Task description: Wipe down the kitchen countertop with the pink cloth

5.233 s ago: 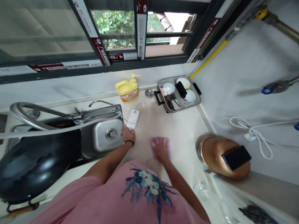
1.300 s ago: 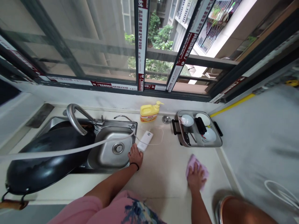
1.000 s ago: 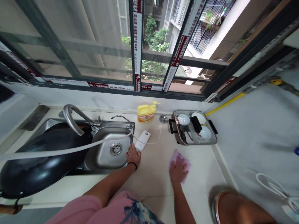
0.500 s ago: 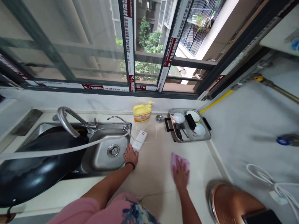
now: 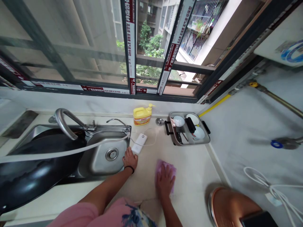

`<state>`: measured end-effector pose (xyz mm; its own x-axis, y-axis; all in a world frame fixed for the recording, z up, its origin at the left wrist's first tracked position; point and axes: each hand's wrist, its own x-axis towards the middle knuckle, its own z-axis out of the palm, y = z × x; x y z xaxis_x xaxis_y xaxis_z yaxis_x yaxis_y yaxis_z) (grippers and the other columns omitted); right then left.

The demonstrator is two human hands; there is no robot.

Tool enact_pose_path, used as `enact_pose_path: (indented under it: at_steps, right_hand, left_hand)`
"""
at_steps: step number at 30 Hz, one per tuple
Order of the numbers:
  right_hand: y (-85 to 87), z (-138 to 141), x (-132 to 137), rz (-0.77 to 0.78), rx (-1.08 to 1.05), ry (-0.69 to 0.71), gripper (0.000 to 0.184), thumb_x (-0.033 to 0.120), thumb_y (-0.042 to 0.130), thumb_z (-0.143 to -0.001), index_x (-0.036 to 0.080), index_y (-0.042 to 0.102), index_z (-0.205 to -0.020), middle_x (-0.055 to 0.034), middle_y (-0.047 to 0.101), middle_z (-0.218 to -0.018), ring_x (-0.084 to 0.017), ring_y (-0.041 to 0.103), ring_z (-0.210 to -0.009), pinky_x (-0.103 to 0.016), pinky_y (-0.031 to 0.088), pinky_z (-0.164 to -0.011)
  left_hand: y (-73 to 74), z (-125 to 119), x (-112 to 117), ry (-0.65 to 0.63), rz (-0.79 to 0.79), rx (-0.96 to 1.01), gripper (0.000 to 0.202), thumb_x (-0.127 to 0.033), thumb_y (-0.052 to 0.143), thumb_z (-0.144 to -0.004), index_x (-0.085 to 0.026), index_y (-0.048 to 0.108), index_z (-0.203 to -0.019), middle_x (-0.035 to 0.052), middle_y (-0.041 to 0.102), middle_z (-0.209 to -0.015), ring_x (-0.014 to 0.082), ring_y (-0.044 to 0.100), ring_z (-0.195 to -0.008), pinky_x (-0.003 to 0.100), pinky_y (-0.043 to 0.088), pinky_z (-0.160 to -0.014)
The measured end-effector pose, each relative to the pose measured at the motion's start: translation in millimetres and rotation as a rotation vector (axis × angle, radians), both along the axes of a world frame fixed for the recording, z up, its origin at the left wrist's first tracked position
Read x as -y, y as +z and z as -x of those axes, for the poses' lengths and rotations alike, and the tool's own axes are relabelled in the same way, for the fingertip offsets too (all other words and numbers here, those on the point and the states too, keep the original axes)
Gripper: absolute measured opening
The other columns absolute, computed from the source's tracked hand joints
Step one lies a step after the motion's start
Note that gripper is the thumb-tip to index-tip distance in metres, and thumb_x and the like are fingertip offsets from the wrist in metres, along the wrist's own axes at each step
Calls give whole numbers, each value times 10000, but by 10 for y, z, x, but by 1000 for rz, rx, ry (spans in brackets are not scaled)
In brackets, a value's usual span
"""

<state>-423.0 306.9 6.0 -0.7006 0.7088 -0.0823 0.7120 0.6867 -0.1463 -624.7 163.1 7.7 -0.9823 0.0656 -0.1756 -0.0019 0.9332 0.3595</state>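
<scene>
My right hand (image 5: 166, 179) lies flat with spread fingers on a pink-purple cloth (image 5: 170, 165), pressing it against the pale countertop (image 5: 189, 181). My left hand (image 5: 130, 158), with a dark band at the wrist, rests at the right rim of the steel sink (image 5: 94, 164), its fingers laid out flat and holding nothing. Just beyond those fingertips lies a white oblong device (image 5: 139, 143) with a thin cable. The underside of the cloth is hidden.
A black wok (image 5: 40, 167) covers the sink's left part, beneath a curved faucet (image 5: 65, 118). A white hose (image 5: 71, 152) crosses the basin. At the back stand a yellow pump bottle (image 5: 142, 115) and a tray of dishes (image 5: 205, 138). A copper-coloured vessel (image 5: 232, 205) is front right.
My right hand has slid the cloth left across the countertop, toward my left hand. The left hand stays at the sink rim. The whole view has shifted slightly.
</scene>
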Motion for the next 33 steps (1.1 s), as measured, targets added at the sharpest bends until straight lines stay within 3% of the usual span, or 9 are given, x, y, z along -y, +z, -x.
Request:
enact_pose_path:
  at_steps: [4,8,10,14,16,19,27,30,33]
  right_hand:
    - [-45,261,452,117,23,278,583,517,336,-1059,350,454,-1606,-70,346,-1728,-328,241,-1620,-645,181,-1278]
    - [-17,364,210,154,28,406,550,495,392,-1058,415,434,-1601,-12,340,-1734,-284,239,-1623,-601,156,-1298]
    - [36,408,-114,120,43,327,553,487,361,-1065,404,422,-1609,-17,338,-1736,-279,220,-1627,-605,165,-1295]
    - [113,507,-742,-6,4,-22,613,481,202,-1083,308,382,-1643,-103,339,-1731,-320,194,-1627,-668,191,-1261]
    - [105,595,-875,-43,-59,-143,661,496,124,-1081,271,368,-1652,-153,352,-1717,-349,202,-1619,-713,196,-1234]
    - [59,843,-779,-58,-133,-210,708,515,81,-1073,229,369,-1653,-201,342,-1710,-399,217,-1604,-765,190,-1202]
    - [164,1703,-247,98,22,167,594,433,300,-1078,268,384,-1642,-107,265,-1758,-339,141,-1636,-673,126,-1273]
    - [246,1697,-321,117,56,246,584,448,317,-1083,309,363,-1648,-74,252,-1766,-300,143,-1640,-624,122,-1291]
    - [247,1439,-456,98,69,242,576,468,288,-1087,347,362,-1646,-53,285,-1757,-273,187,-1631,-594,136,-1296]
  left_hand:
    - [-49,0,9,-14,8,-15,716,-268,408,-985,-52,310,-1661,235,430,-1650,326,442,-1492,505,393,-1181]
    - [-92,1,11,-8,3,-26,715,-264,416,-984,-72,313,-1665,231,435,-1648,321,448,-1490,497,394,-1181]
    - [-94,-1,10,-2,3,-23,707,-263,414,-987,-78,321,-1662,227,430,-1653,317,445,-1493,487,393,-1181]
    - [-78,-4,16,-13,-3,-7,710,-263,411,-990,-70,303,-1665,231,420,-1658,322,440,-1492,504,388,-1185]
    - [-75,-3,21,-19,-11,-2,711,-258,413,-991,-86,294,-1671,223,421,-1660,317,434,-1497,508,376,-1195]
    - [-87,2,24,-14,-24,7,712,-257,418,-989,-98,295,-1673,215,423,-1662,313,424,-1505,502,373,-1201]
    - [-104,14,30,-14,-11,-1,711,-258,415,-985,-95,307,-1669,210,424,-1663,302,423,-1513,484,384,-1195]
    - [-87,16,29,-15,-11,4,710,-255,417,-984,-86,311,-1665,215,422,-1662,304,428,-1508,482,385,-1192]
    - [-76,17,23,-6,-15,9,702,-253,422,-985,-95,322,-1662,215,434,-1654,306,423,-1510,478,382,-1192]
